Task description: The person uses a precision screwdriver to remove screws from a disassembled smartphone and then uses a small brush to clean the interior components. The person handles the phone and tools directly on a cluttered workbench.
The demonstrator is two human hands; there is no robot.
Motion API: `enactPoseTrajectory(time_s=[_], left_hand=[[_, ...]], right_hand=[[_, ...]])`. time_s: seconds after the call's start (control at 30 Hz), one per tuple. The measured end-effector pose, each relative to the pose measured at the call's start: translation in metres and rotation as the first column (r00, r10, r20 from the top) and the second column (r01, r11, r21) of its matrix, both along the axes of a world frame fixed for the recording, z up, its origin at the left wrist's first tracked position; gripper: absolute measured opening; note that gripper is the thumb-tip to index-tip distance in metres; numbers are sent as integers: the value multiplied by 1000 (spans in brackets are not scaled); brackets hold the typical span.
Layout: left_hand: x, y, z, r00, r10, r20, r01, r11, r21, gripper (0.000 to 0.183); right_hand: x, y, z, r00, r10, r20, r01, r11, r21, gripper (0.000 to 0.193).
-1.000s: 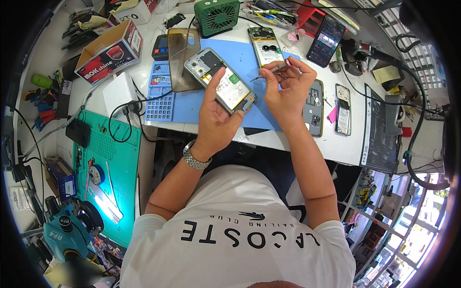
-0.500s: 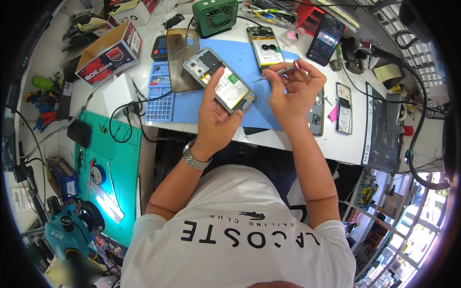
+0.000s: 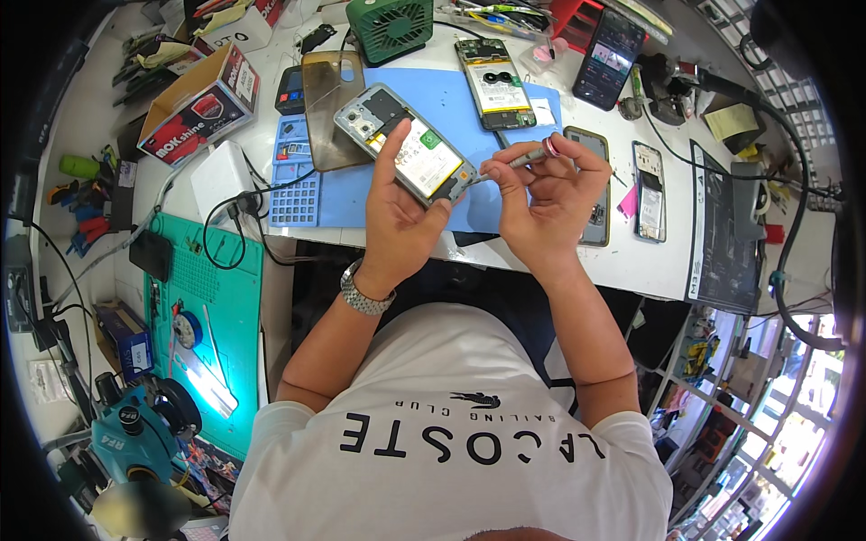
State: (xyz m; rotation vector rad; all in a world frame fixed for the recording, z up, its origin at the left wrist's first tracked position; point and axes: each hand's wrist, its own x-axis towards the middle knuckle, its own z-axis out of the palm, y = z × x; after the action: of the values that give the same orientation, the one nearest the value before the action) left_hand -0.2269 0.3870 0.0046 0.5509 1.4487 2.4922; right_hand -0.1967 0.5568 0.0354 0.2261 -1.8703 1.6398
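A blue mat (image 3: pixel 347 206) covered part of the white worktop (image 3: pixel 645 266); a green mat (image 3: pixel 203 270) lay to the left. An open cardboard box (image 3: pixel 198 117) stood near a blue tray (image 3: pixel 296 200) with small parts in its upper compartments. The left hand (image 3: pixel 397 216) had its grip closed around an opened phone (image 3: pixel 422 160) above the blue mat; the right hand (image 3: pixel 548 198) pinched a screwdriver (image 3: pixel 528 159), tip at the phone's lower corner, contact unclear.

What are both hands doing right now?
Left hand: holding a grey, rectangular phone with its back off.
Right hand: holding a slim, grey screwdriver-like tool with a reddish end.
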Motion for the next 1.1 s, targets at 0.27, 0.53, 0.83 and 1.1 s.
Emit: enactPoseTrajectory(time_s=[0.27, 0.53, 0.83, 1.1], left_hand=[[-1, 0, -1, 1000, 13, -19, -13, 1000, -22, 94], [0, 0, -2, 1000, 22, -20, -22, 999, -23, 93], [1, 0, 1, 1000, 14, -24, -15, 999, -31, 92], [1, 0, 0, 1000, 2, -10, -2, 1000, -20, 92]], right_hand=[[0, -1, -3, 1000, -11, 1, 11, 1000, 11, 60], [1, 7, 10, 994, -23, -107, 32, 996, 78, 38], [4, 4, 13, 990, -39, -137, 45, 998, 43, 34], [5, 2, 18, 997, -40, -62, 37, 999, -38, 28]])
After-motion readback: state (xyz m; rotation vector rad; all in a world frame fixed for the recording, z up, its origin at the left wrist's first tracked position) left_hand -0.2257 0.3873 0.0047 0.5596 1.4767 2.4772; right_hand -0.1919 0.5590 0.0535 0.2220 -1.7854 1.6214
